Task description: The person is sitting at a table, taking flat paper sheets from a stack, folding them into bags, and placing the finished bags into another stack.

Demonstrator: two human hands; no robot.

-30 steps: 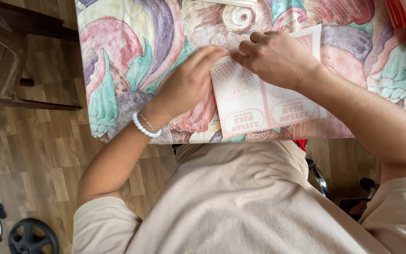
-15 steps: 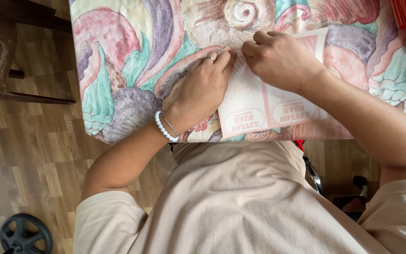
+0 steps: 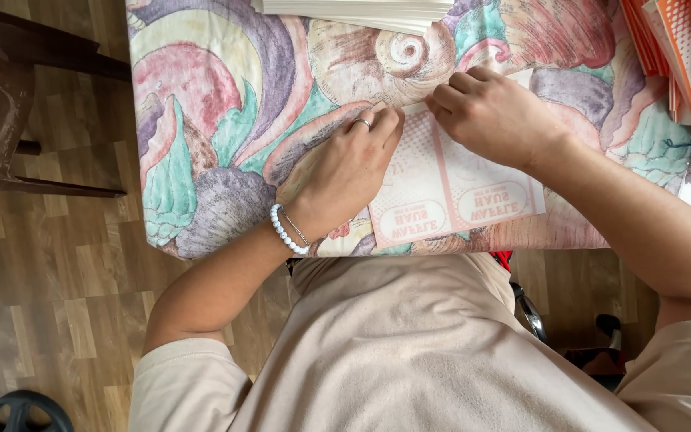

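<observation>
Centre frame, on the cloth (image 3: pixel 225 104), left hand (image 3: pixel 345 172) and right hand (image 3: pixel 493 116) pinch the far edge of the pink-white sheet (image 3: pixel 449 192); uneven pinching could skew the crease or tear it.

Paper sheet (image 3: pixel 449 192): matt, pink-printed. Table (image 3: pixel 225 120): cloth cover, matt, shell pattern. Floor (image 3: pixel 49 272): wood-look planks, faint sheen. Bracelet (image 3: pixel 285 232): glossy beads.

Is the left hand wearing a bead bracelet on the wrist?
Yes, a white bead bracelet circles the wrist of the left hand, which rests on the pink paper sheet.
</observation>
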